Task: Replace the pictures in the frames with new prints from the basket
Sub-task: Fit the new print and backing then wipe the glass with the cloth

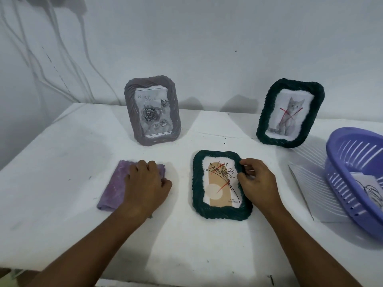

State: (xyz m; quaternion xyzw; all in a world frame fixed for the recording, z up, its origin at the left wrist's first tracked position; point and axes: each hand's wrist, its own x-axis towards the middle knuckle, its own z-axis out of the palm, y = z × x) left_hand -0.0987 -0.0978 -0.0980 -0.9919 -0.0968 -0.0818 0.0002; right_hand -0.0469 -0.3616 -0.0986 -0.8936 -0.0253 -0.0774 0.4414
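Note:
A dark green woven frame [207, 212] lies flat on the white table, holding a beige flower print crossed with red lines. My right hand [259, 183] grips its right edge with curled fingers. My left hand [145, 183] rests on a folded purple cloth [112, 189], its fingers curled over the cloth's far edge. A grey frame [152, 109] with a rose picture stands upright at the back. At the back right stands another dark green frame [290, 114] with a cat picture crossed in red. A purple plastic basket [352, 177] at the right holds a print [371, 189].
A white sheet [310, 195] lies under and beside the basket at the right. The wall runs close behind the standing frames. The table's front edge is near my forearms, and its left edge slants away at the left.

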